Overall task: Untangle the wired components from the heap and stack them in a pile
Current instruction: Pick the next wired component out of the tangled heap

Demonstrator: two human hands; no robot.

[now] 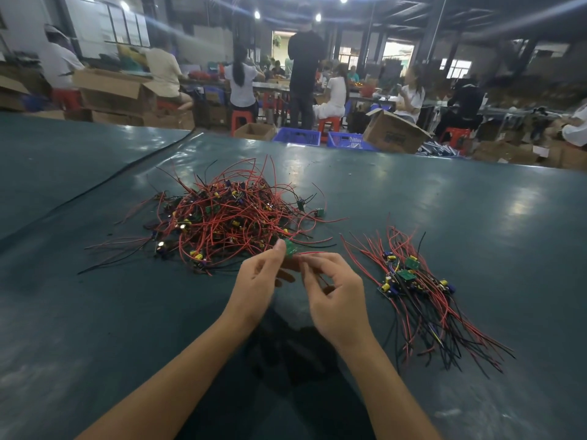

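Note:
A tangled heap [222, 217] of small green circuit boards with red and black wires lies on the dark green table [444, 211], just beyond my hands. My left hand [257, 281] pinches one small green board [289, 248] at the heap's near edge. My right hand [333, 287] pinches the red wire [313, 253] running from that board. To the right lies a sorted pile [416, 287] of the same components, boards together and wires trailing toward me.
Cardboard boxes [394, 131] and blue crates [298, 136] stand beyond the table's far edge. Several seated people work at benches in the background, and one person [305, 74] stands. A black cable [127, 173] runs along a table seam at left.

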